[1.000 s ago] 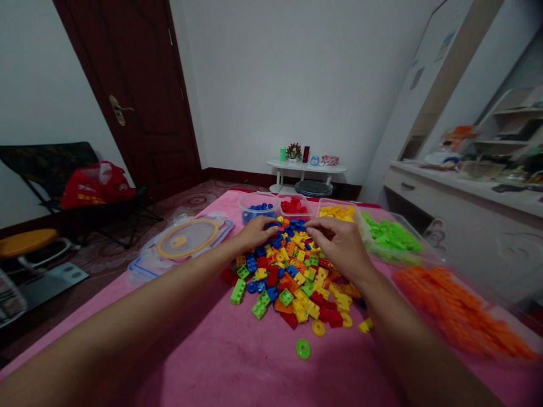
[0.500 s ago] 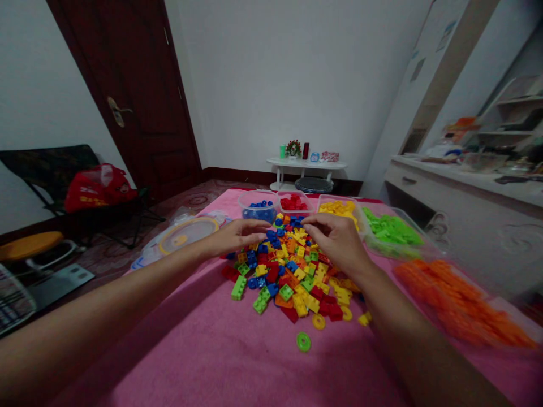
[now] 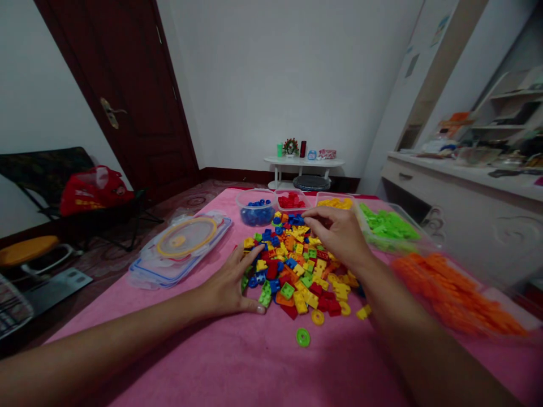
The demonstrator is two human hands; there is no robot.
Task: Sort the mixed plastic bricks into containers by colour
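A pink-covered counter spreads out below, the largest thing within reach. At its right lie the blurred orange blocks; at its left, a stack of clear lids. Between them, in the middle, sits the loose pile of mixed toy blocks. Behind it stand a clear box of green blocks, a round tub of blue ones, and smaller boxes of yellow and red.

The left hand rests at the pile's left edge, its grip spread wide, thumb well apart from the fingers, closed on nothing. The right hand arches over the pile's far right, its grip nearly together beside some blue blocks; whether it has hold of one, I cannot tell.

Smallest, a green block lies by the left thumb, and a green ring lies nearest the viewer, apart from the pile.
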